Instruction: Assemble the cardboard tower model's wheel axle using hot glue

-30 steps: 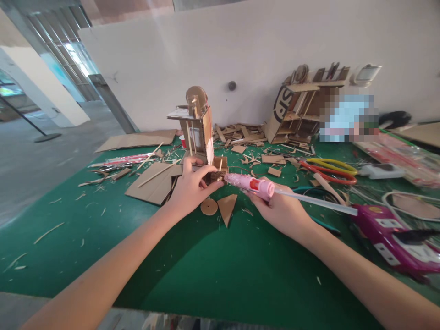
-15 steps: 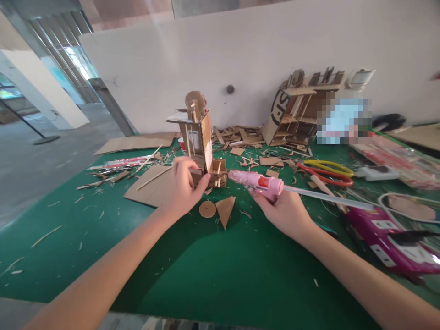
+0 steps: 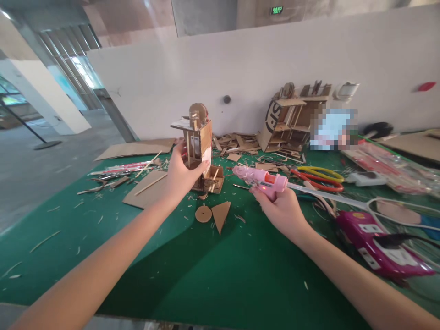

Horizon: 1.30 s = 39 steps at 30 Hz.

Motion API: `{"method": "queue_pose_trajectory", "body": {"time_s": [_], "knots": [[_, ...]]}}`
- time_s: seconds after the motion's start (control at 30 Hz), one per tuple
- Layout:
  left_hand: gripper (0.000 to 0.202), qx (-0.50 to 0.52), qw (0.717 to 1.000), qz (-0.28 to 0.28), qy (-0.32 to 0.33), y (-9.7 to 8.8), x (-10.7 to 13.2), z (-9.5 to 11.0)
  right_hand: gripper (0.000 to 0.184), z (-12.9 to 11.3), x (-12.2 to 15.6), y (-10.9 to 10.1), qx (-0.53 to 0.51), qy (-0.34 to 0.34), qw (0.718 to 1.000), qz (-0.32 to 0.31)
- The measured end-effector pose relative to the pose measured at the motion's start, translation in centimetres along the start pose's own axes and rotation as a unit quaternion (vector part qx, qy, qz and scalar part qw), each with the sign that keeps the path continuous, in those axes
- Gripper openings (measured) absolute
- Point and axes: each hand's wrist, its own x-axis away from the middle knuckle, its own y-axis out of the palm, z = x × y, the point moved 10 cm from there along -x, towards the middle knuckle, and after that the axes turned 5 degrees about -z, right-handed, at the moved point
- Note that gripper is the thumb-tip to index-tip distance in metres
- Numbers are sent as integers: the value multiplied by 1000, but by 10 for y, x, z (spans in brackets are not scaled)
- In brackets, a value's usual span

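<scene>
Cardboard tower (image 3: 206, 133) stood on the green table (image 3: 206, 275), the left hand (image 3: 180, 178) curled partway round, holding it; sticks (image 3: 213, 179) slanted at its roofless base box (image 3: 220, 175), whether inside unclear. The right hand (image 3: 285, 211) gripped a glue gun (image 3: 254, 175).

We see green counter (image 3: 192, 284), sprinkled with thin shavings. Middle: cardboard tower (image 3: 206, 134) upright; nearer us, cardboard disc (image 3: 200, 215) and, just beside it, cardboard triangle (image 3: 221, 215), both flat. Left: cardboard sheet (image 3: 139, 196), thin stick (image 3: 150, 184) across it; beyond, plastic-wrapped packets (image 3: 120, 168). Back: we find heap of scraps (image 3: 240, 141) beside cardboard shelf (image 3: 268, 132). Right: yellow handles (image 3: 323, 171) and orange handles (image 3: 319, 184) close together, white plastic block (image 3: 366, 179) just beside them; nearer us, purple power strip (image 3: 350, 224) with black plug (image 3: 392, 240) in it.
</scene>
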Motion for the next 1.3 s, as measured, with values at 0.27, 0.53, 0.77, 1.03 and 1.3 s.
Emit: {"method": "queue_pose_trajectory", "body": {"time_s": [0.27, 0.53, 0.77, 1.03, 1.3], "knots": [[36, 99, 992, -73, -8, 10, -5, -6, 40, 12, -3, -7, -3, 23, 999, 25], [53, 110, 968, -222, 32, 22, -24, -13, 39, 21, -3, -12, -45, 54, 997, 31], [62, 128, 962, -241, 28, 17, -33, -13, 38, 21, -4, -5, -26, 55, 998, 4], [47, 112, 978, -175, 21, 19, -31, -37, 31, 31, 5, 14, -191, 198, 959, -67], [47, 87, 986, -143, 23, 15, -25, -36, 28, 44, 4, 33, -253, 206, 942, -78]]}}
